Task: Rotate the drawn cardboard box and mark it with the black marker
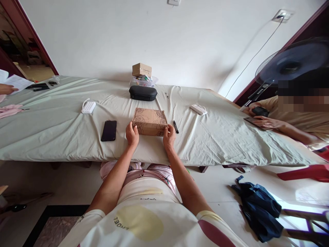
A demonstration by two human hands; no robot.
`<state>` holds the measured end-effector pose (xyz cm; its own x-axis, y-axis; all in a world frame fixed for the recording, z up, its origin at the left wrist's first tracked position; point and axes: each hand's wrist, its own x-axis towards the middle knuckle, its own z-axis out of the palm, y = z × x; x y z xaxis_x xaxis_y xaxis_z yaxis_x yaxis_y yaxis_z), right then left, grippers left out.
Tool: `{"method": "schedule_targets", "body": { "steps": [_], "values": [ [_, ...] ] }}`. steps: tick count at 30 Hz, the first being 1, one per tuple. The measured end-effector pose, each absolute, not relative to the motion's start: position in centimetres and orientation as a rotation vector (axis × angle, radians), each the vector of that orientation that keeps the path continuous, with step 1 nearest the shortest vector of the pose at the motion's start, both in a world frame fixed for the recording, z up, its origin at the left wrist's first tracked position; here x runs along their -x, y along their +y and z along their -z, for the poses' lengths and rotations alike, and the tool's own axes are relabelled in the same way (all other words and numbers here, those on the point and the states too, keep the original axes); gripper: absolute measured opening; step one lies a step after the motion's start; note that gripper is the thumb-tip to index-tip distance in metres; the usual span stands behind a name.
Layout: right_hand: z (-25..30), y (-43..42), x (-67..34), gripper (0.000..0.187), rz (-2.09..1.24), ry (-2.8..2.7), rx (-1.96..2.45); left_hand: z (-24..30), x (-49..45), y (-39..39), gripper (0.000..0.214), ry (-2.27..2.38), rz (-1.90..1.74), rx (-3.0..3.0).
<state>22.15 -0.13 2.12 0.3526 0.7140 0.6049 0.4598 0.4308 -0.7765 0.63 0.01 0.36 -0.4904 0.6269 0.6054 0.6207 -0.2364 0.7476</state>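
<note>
A brown cardboard box (pixel 149 118) printed with dark swirling line patterns lies closed on the cloth-covered table in front of me. My left hand (pixel 132 134) grips its near left corner, fingers curled against the side. At the near right corner, my right hand (pixel 169 136) holds the box in the same way, thumb and fingers closed on the edge. Just right of the box lies a black pen (pixel 175 126). To the left of my left hand rests a black smartphone (pixel 109 130), screen up.
Behind the box sit a black hard case (pixel 143 93), a clear plastic bin (pixel 144 82) and a smaller carton (pixel 142 69). White corded blocks lie left (pixel 88 107) and right (pixel 198 109). A person's hands (pixel 264 122) hold devices at the right; another hand (pixel 7 89) holds papers at left.
</note>
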Motion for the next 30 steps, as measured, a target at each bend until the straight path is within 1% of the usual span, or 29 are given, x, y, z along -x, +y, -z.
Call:
{"method": "schedule_targets", "body": {
  "steps": [9,12,15,17,20,22,25,28,30],
  "values": [
    [-2.0,-0.4,-22.3,0.049,-0.247,-1.359,1.459,-0.6,-0.4,-0.2,0.04,2.046,-1.668,-1.549],
    [-1.7,-0.4,-22.1,0.049,-0.218,-1.388,1.515,-1.0,-0.6,-0.6,0.043,2.115,-1.534,-1.614],
    [-1.5,-0.3,-21.9,0.044,-0.201,-1.423,1.523,-1.7,-1.0,-1.3,0.051,2.228,-1.294,-1.687],
    [-1.3,-0.2,-21.9,0.043,-0.192,-1.446,1.519,-2.2,-1.2,-1.8,0.062,2.288,-1.137,-1.724],
    [-0.8,0.1,-22.0,0.046,-0.169,-1.482,1.51,-2.8,-1.6,-2.3,0.079,2.324,-1.005,-1.766],
    [-0.3,0.2,-22.0,0.053,-0.141,-1.495,1.514,-2.9,-1.7,-2.5,0.088,2.328,-0.98,-1.794],
    [0.2,0.4,-21.9,0.072,-0.099,-1.518,1.551,-2.9,-1.8,-2.6,0.101,2.321,-1.003,-1.841],
    [0.0,0.2,-21.7,0.093,-0.089,-1.537,1.588,-2.7,-2.0,-2.6,0.111,2.278,-1.134,-1.882],
    [-0.4,-0.1,-21.5,0.102,-0.079,-1.532,1.601,-2.7,-2.1,-2.6,0.116,2.23,-1.267,-1.898]
  ]
}}
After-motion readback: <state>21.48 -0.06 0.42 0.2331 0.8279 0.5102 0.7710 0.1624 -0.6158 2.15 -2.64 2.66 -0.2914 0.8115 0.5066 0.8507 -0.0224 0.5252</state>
